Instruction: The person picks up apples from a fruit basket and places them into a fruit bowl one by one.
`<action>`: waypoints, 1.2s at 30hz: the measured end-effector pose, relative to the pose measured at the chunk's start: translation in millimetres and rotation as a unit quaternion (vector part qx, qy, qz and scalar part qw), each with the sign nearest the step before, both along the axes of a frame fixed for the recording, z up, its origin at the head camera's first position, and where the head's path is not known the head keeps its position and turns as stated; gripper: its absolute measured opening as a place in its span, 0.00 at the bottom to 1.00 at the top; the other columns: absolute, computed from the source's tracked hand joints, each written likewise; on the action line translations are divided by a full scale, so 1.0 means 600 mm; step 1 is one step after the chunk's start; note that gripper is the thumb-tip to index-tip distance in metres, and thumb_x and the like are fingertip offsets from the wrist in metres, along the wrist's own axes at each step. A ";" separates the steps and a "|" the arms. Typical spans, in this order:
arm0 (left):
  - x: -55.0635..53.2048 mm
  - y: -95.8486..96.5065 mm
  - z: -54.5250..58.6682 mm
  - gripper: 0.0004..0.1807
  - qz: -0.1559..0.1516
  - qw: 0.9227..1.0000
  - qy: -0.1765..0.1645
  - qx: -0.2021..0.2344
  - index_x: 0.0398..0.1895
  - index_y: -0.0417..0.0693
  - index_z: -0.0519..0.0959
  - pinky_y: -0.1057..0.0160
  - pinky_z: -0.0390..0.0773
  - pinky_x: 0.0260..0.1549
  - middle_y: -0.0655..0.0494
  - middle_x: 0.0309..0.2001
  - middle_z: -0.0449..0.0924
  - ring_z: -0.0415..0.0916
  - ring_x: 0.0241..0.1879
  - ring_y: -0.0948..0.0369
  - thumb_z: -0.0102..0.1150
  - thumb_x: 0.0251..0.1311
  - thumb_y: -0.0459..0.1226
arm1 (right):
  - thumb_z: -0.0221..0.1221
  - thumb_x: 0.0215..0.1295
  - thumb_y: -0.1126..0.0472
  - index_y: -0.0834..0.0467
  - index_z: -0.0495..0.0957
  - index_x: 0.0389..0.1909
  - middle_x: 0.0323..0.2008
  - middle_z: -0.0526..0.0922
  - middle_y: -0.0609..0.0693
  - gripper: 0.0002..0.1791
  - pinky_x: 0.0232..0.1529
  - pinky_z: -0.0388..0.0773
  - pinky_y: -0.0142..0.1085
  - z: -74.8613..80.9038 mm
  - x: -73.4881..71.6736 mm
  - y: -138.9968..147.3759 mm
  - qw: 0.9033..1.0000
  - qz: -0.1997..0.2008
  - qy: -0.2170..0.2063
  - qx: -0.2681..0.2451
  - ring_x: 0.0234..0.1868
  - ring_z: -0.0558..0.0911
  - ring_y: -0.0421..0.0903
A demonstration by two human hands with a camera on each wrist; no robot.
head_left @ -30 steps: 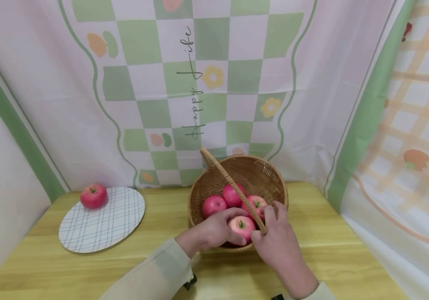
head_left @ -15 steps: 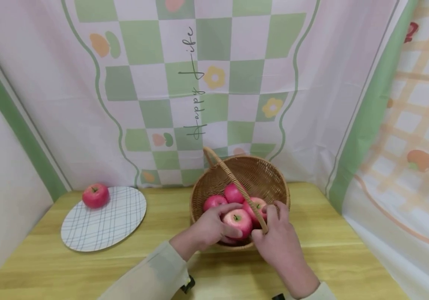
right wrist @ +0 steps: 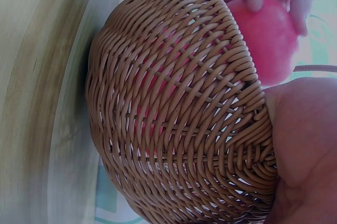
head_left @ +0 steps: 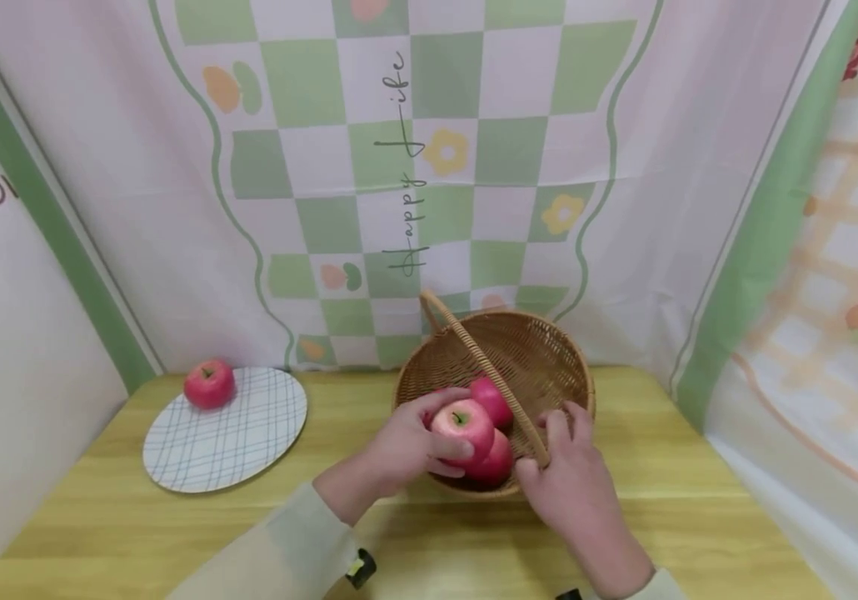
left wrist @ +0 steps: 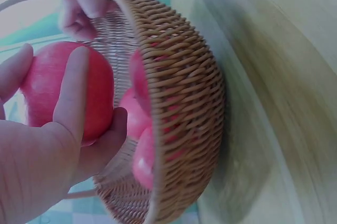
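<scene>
A red apple [head_left: 466, 425] is gripped between the thumb and fingers of my left hand [head_left: 399, 446], just above the front left of a wicker basket [head_left: 549, 354]. The left wrist view shows this held apple [left wrist: 50, 84] clear of the apples inside. My right hand [head_left: 575, 487] holds the basket's right front rim at the foot of its handle [head_left: 466, 337], fingers curled over the edge. Below and behind the held fruit lie more red apples, one at the back [head_left: 491, 400] and one near the front rim [head_left: 496, 467]; another is partly hidden by my left hand.
On the table's left, a round white plate [head_left: 234, 454] with a blue-line grid carries one red apple [head_left: 209, 383] near its back edge. The wooden table [head_left: 354, 392] meets a patterned cloth [head_left: 444, 83] behind the basket.
My left hand has lifted the apple up and leftward from the basket's front. Another apple has shifted toward the front rim. My right hand keeps its hold, and the head view has turned slightly left.
</scene>
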State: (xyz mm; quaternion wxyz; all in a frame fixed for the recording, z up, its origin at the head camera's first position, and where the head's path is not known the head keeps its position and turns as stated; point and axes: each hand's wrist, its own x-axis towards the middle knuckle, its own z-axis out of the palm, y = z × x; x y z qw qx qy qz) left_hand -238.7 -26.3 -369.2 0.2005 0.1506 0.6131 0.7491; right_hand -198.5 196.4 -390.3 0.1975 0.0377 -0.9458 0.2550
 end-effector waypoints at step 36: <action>0.022 -0.454 -0.038 0.46 0.227 0.957 -0.052 -0.174 0.80 0.44 0.41 0.48 0.79 0.50 0.27 0.71 0.44 0.62 0.61 0.40 0.58 0.67 0.27 | 0.60 0.47 0.64 0.65 0.69 0.51 0.64 0.57 0.71 0.26 0.31 0.78 0.59 -0.009 -0.009 0.000 1.000 0.004 0.028 0.000 0.31 0.78 0.66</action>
